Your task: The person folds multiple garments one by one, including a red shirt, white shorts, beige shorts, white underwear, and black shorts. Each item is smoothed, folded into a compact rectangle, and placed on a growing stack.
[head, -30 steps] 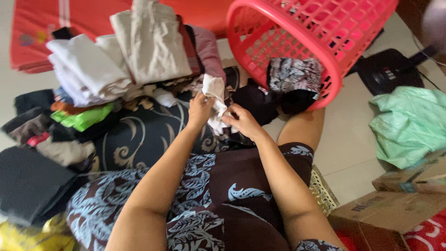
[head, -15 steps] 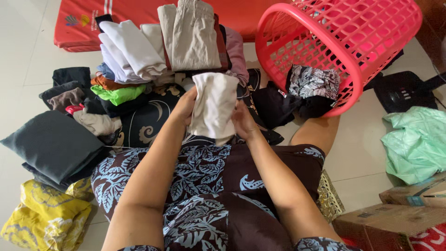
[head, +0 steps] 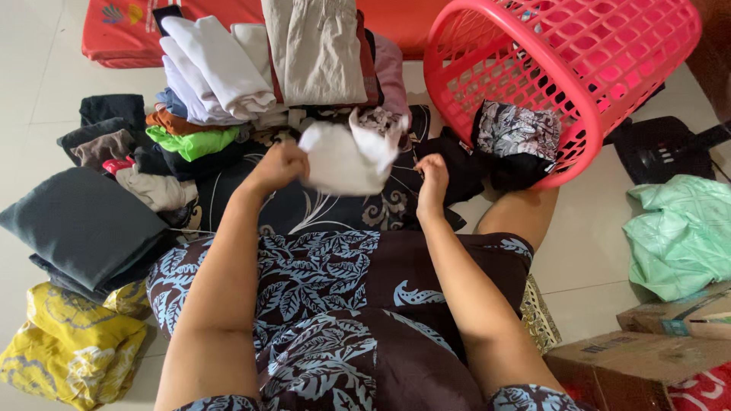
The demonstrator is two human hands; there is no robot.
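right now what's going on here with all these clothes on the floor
A person sits on the floor with clothes all around. Their left hand grips a small white cloth, blurred, in front of them. The right hand is beside the cloth, loosely closed; whether it touches the cloth is unclear. Folded garments are stacked ahead and to the left. A red laundry basket lies tipped on its side to the right, a patterned grey garment and dark clothes spilling from its mouth.

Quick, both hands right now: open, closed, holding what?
Left hand: closed on the white cloth.
Right hand: curled shut beside the cloth; whether it grips anything cannot be told.
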